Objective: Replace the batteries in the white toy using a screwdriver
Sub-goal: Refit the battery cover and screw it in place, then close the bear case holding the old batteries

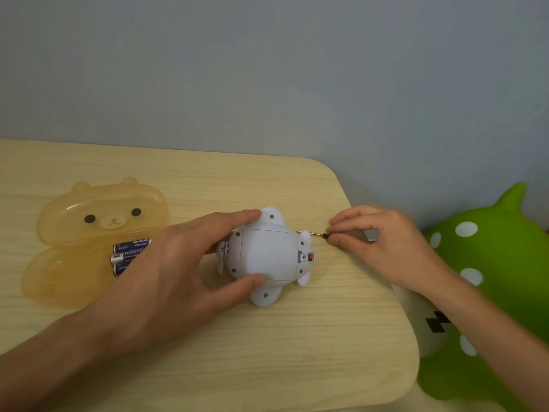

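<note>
The rounded plastic toy (267,257) is gripped by the wide-spread left hand (166,272). The thin metal screwdriver (312,233) is pinched by the right hand (383,248).

The screwdriver (312,233) shows little beyond its thin shaft. Most of its handle is buried in the pinching fingers of the right hand (383,245), and whether its tip meets the white toy (269,257) is too small to tell. The left hand (178,269) covers the right ends of three batteries (129,253), leaving their print partly unreadable. The green cushion (499,263) runs off the right and bottom edges.
</note>
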Demonstrator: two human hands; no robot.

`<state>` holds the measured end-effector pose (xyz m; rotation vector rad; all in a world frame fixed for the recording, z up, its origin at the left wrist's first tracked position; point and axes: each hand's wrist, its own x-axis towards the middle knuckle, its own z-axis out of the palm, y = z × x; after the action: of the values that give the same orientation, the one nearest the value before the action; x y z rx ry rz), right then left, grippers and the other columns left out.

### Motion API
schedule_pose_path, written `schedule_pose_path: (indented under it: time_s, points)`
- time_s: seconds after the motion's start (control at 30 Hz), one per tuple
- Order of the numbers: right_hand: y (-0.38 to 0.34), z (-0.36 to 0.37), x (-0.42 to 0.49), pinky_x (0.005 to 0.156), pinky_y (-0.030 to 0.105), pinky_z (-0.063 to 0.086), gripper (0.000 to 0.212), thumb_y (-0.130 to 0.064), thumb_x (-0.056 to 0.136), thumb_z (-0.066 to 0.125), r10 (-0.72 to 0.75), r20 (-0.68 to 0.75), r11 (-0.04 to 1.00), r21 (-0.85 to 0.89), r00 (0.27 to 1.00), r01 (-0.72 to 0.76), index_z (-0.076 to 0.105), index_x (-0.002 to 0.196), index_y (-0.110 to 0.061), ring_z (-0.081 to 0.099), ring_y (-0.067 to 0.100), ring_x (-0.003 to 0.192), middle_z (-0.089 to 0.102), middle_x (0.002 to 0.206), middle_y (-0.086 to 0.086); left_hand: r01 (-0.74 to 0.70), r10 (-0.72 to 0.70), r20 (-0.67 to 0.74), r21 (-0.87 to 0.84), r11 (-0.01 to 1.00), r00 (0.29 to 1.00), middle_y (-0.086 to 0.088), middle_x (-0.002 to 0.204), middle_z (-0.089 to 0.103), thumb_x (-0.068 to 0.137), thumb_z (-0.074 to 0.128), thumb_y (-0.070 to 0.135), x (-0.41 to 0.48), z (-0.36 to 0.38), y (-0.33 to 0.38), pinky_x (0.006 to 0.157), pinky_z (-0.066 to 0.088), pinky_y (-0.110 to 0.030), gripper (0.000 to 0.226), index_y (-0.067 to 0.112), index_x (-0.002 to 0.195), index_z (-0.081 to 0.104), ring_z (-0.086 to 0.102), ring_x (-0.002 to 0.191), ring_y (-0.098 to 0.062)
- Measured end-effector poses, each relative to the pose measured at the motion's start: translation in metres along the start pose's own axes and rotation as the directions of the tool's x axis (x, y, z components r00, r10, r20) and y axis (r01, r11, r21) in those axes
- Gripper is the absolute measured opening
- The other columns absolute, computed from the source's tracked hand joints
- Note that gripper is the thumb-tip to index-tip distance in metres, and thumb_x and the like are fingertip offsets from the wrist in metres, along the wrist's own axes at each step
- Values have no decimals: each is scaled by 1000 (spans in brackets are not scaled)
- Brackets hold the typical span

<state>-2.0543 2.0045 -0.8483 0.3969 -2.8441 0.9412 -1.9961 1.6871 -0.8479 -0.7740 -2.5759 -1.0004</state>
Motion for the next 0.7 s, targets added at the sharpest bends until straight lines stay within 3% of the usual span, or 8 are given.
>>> schedule_pose_path:
  time_s: [0.1, 0.2, 0.33, 0.4, 0.47, 0.6, 0.7]
  points:
    - [0, -2, 0, 106, 14, 40, 16, -33, 87, 85, 8, 25, 1000, 21, 1000, -8, 87, 102, -30, 68, 0, 116, 77, 113, -21, 1, -1, 1, 0, 1000, 1000, 27, 132, 67, 82, 69, 66, 1, -4, 3, 94, 56, -20, 75, 32, 148, 57, 68, 113, 8]
    - [-2, -8, 6, 105, 10, 42, 18, -32, 85, 87, 14, 40, 998, 63, 999, -17, 85, 103, -34, 69, -6, 115, 77, 112, -26, 21, -20, -36, 13, 1000, 999, 27, 128, 68, 81, 67, 68, 4, -22, 2, 94, 57, -20, 69, 37, 143, 61, 68, 112, 9]
    - [-30, -12, 32, 103, 24, 51, 18, -35, 86, 84, -33, 11, 993, 111, 999, 32, 84, 103, -39, 69, -4, 115, 78, 113, -26, 139, -115, -157, 151, 979, 981, 23, 124, 70, 85, 65, 73, 16, -78, -19, 92, 61, -43, 49, 54, 130, 63, 71, 105, -2]
    - [-54, -8, 52, 98, 21, 53, 19, -38, 86, 83, -88, 37, 992, 94, 995, 85, 83, 105, -39, 67, -11, 108, 77, 113, -25, 249, -208, -186, 234, 940, 960, 22, 127, 65, 76, 61, 87, 16, -113, -40, 93, 58, -50, 55, 65, 125, 56, 68, 106, -13]
    - [-79, 0, 72, 90, 12, 50, 23, -42, 87, 84, -131, 103, 990, 74, 986, 123, 83, 109, -39, 62, -24, 95, 76, 113, -24, 380, -350, -151, 297, 876, 924, 22, 128, 60, 62, 56, 100, 8, -143, -62, 91, 56, -51, 68, 72, 125, 50, 65, 104, -17]
    - [-112, 22, 105, 77, -2, 48, 24, -37, 89, 84, -207, 201, 977, 90, 957, 192, 82, 113, -30, 59, -32, 78, 75, 101, -25, 521, -571, 38, 363, 773, 820, 26, 122, 64, 45, 58, 105, -10, -161, -95, 85, 57, -36, 87, 67, 123, 52, 66, 97, -1]
    - [-123, 36, 118, 71, -4, 47, 27, -35, 89, 85, -224, 265, 974, 91, 938, 207, 82, 115, -27, 69, -19, 93, 79, 106, -18, 552, -610, 103, 329, 766, 786, 25, 108, 70, 43, 69, 98, -17, -150, -108, 83, 59, -34, 83, 57, 115, 63, 69, 86, -3]
